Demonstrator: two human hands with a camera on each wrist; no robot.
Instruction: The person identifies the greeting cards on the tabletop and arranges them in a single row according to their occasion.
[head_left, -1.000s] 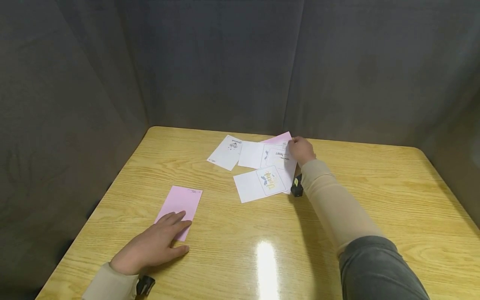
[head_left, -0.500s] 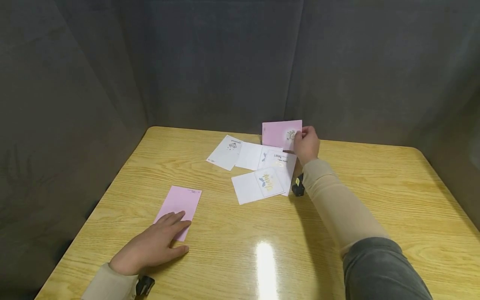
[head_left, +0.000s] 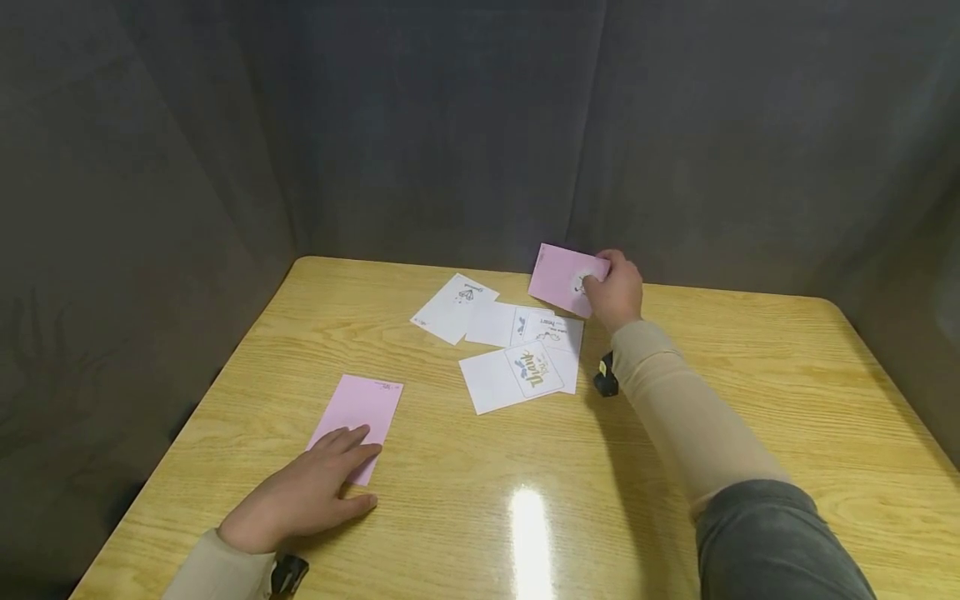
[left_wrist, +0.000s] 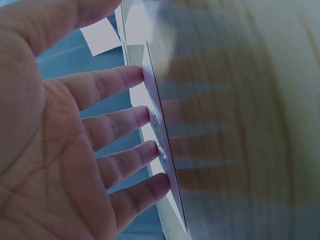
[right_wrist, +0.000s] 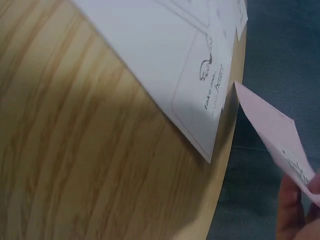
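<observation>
My right hand pinches a pink card by its right end, near the table's far edge. In the right wrist view that card tilts clear of the table, with dark lettering by the thumb. Straight fingers of my left hand rest on a second pink card, which lies flat at the left with small print along its far end. The left wrist view has the fingertips touching this card. Just left of and below my right hand lie overlapping white cards, among them a "thank" card and a "heart" card.
A white card with a small drawing lies leftmost in the far group, overlapping another white card. The wooden table ends at a dark curtain. A black wrist device hangs beside the right cuff.
My right hand has lifted the pink card out from under the white cards, then tilted it and shifted slightly right. The white cards have slid a little. My left hand has stayed in place.
</observation>
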